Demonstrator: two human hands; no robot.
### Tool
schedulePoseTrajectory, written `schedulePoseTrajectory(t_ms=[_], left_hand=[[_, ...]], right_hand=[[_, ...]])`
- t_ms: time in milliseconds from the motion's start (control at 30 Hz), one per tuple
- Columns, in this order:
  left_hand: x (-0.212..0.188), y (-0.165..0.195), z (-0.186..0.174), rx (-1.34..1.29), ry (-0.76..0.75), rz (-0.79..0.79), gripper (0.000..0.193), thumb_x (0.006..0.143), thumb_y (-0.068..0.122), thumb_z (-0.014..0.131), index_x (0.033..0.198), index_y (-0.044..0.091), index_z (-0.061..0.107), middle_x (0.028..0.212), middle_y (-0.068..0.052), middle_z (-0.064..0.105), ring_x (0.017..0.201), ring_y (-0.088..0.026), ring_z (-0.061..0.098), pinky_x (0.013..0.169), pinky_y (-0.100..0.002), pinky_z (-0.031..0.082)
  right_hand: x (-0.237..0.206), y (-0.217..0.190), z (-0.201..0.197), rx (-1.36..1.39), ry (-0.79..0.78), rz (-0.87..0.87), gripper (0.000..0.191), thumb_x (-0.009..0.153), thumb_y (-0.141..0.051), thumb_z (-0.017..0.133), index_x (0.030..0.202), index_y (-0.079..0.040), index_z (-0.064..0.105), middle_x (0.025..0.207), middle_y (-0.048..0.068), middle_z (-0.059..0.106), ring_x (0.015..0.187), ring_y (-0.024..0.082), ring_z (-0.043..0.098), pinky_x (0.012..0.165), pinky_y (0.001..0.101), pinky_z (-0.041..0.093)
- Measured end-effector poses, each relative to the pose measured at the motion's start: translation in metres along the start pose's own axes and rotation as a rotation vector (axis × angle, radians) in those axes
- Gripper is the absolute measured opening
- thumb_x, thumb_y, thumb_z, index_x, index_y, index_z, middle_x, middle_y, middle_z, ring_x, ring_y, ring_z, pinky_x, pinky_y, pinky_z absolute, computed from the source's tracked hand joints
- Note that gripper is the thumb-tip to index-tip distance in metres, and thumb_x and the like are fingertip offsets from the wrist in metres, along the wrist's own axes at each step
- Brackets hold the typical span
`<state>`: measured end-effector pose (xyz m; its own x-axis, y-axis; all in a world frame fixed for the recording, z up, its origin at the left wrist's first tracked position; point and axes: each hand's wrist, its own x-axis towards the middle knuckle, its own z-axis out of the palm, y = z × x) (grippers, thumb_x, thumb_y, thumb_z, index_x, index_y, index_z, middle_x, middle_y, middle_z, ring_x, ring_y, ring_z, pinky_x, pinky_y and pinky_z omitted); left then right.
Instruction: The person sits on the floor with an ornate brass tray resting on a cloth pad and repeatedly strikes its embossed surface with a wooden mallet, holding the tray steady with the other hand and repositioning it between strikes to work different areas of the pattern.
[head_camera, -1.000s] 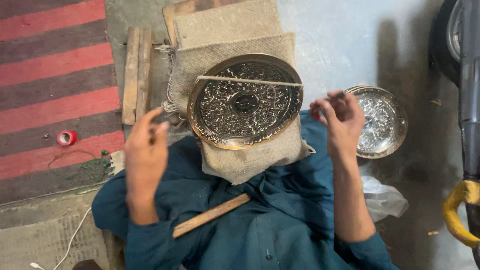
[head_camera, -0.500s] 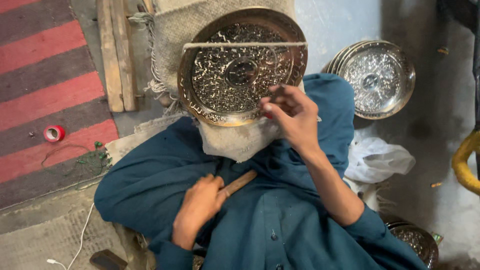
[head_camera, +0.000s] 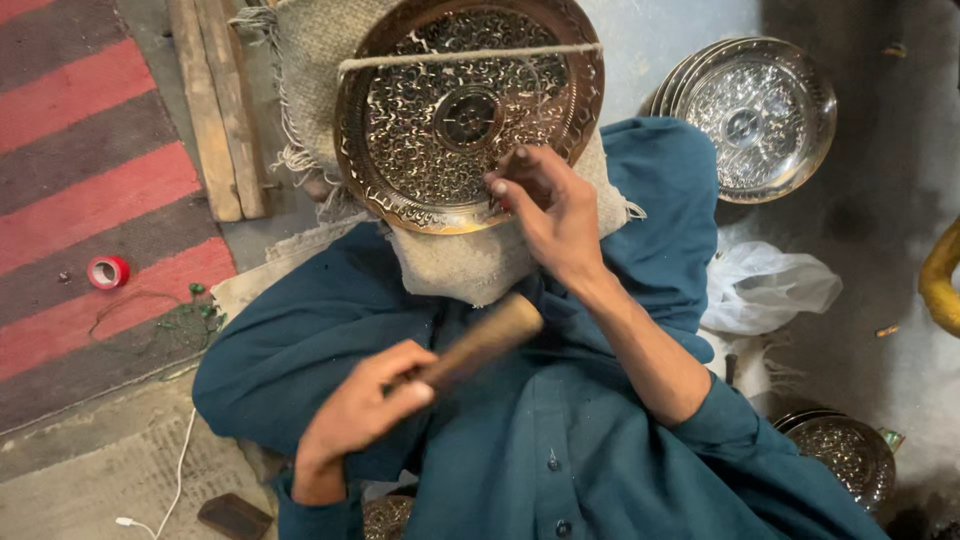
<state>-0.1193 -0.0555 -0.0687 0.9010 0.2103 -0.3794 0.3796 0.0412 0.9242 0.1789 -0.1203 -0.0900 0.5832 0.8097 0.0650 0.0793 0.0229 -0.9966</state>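
Head view: left hand (head_camera: 355, 410) grips one wooden stick (head_camera: 480, 343) (right hand (head_camera: 545, 205) pinches at one engraved tray (head_camera: 468, 112)).

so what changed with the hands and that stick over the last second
The left hand, empty and raised a second ago, dropped to the lap, took hold of the short wooden stick and has now lifted it. The right hand moved from beside the round engraved brass plate onto its lower rim, pinching something too small to tell. The plate stayed on its burlap pad, the stack of silvery plates alongside.
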Motion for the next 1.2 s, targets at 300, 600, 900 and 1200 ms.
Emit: schedulePoseTrajectory(t_ms=[300, 600, 900, 1200], left_hand=[[0.039, 0.065, -0.015, 0.298, 0.568, 0.000, 0.059, 0.087, 0.008, 0.070, 0.141, 0.006, 0.046, 0.093, -0.012, 0.072, 0.085, -0.024, 0.075, 0.076, -0.037, 0.057], [0.066, 0.150, -0.055, 0.962, 0.436, 0.199, 0.067, 0.080, 0.006, 0.071, 0.143, 0.011, 0.048, 0.112, -0.021, 0.067, 0.098, -0.044, 0.065, 0.082, -0.050, 0.053], [0.083, 0.194, -0.071, 1.456, 0.444, 0.280, 0.072, 0.084, 0.006, 0.072, 0.152, 0.016, 0.051, 0.096, -0.014, 0.058, 0.089, -0.036, 0.062, 0.074, -0.049, 0.052], [0.083, 0.195, -0.064, 1.376, 0.429, 0.277, 0.065, 0.088, 0.008, 0.069, 0.150, 0.009, 0.049, 0.094, -0.017, 0.056, 0.084, -0.036, 0.062, 0.071, -0.048, 0.050]], right_hand=[[0.009, -0.015, 0.005, 0.067, 0.009, 0.031, 0.022, 0.101, 0.002, 0.070, 0.121, 0.002, 0.061, 0.105, 0.005, 0.075, 0.099, 0.009, 0.072, 0.088, 0.0248, 0.058], [0.009, -0.027, 0.007, -0.055, 0.029, -0.006, 0.022, 0.100, 0.002, 0.073, 0.120, 0.003, 0.065, 0.098, 0.005, 0.077, 0.090, 0.010, 0.072, 0.079, 0.0246, 0.060], [0.002, -0.010, 0.006, -0.105, 0.067, -0.060, 0.030, 0.098, 0.002, 0.073, 0.126, 0.004, 0.062, 0.103, 0.008, 0.078, 0.096, 0.012, 0.075, 0.083, 0.0255, 0.060], [-0.002, -0.004, 0.006, -0.052, 0.054, -0.033, 0.023, 0.099, 0.004, 0.073, 0.121, 0.003, 0.065, 0.107, 0.008, 0.078, 0.099, 0.012, 0.075, 0.087, 0.0251, 0.060]])
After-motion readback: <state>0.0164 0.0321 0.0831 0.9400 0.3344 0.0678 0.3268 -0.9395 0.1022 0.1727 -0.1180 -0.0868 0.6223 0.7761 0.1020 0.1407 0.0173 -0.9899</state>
